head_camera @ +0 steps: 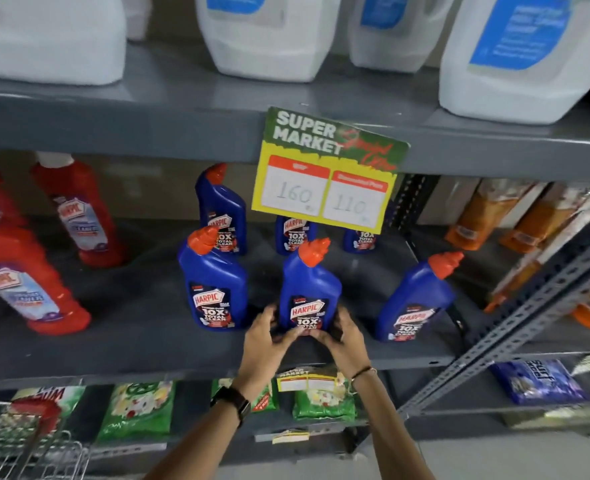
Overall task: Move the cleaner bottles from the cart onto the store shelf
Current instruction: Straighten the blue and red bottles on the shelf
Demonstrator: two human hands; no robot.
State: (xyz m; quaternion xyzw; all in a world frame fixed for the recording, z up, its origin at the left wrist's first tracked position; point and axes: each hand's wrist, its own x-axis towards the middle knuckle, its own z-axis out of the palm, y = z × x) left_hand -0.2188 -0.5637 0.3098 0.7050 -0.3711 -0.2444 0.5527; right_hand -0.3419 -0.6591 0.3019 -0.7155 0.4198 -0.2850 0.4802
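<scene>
Setting a bottle on the shelf

Both hands, left hand (265,336) and right hand (342,336), clasp the blue cleaner bottle (310,292) at its base; square it upright between its neighbours on the shelf (148,344) before letting go.

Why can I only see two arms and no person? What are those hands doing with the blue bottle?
The camera sits on the person's head and looks forward and down, so you see only their arms, as if through their eyes. This is one picture from that camera.

The left hand, with a watch on its wrist, and the right hand hold the bottom of a blue bottle with an orange cap, one on each side. It stands upright on a grey shelf in a shop.

More blue bottles stand beside and behind it. Red bottles are further left, and a price sign hangs above. The metal cart shows in the bottom left corner.
</scene>
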